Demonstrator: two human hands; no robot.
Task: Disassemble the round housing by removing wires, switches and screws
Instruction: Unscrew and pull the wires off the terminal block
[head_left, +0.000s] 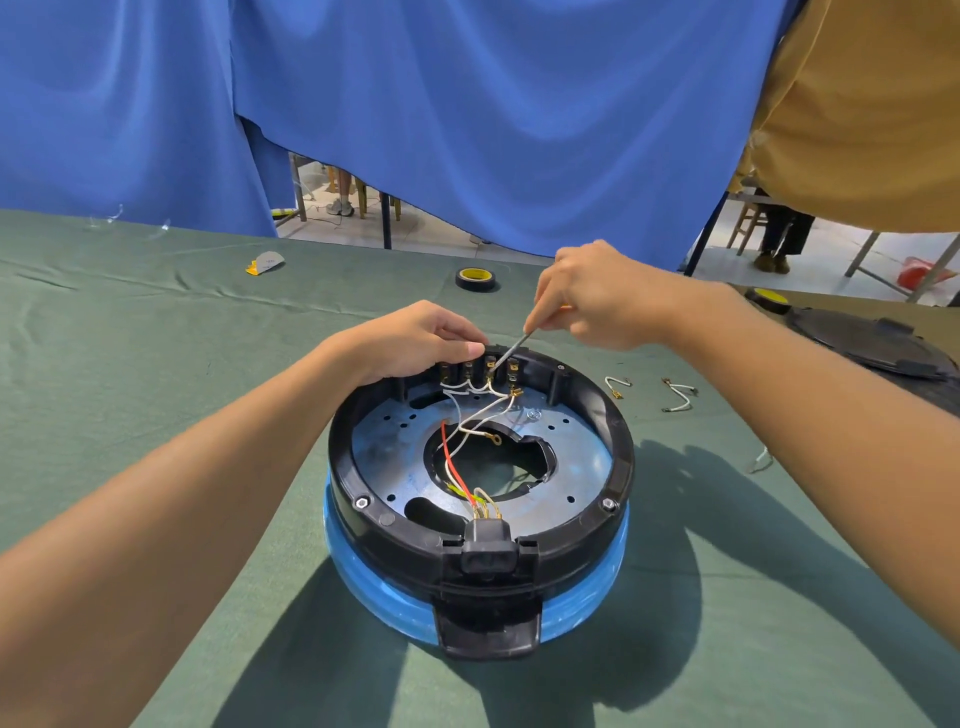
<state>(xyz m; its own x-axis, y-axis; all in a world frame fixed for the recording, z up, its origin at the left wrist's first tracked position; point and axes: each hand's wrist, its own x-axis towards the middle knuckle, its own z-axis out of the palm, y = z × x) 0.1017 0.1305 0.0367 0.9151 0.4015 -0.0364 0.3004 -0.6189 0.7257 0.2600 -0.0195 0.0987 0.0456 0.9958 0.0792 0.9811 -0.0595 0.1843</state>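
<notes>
Sitting mid-cloth on the green cloth (156, 364), the round housing (618, 447) lies open side up. Open cloth lies to its left and on its near side. Beyond it, well apart: a tape roll (476, 279). Right of it: loose wire pieces (680, 395), then a black lid (872, 348).

Left hand (415, 340) curls its fingers over the housing's far rim, gripping it beside the switches (478, 370). Right hand (602, 296), above that rim, pinches a screwdriver (511, 348). The shaft slants down, its tip at a switch terminal where white wires (483, 415) attach.
</notes>
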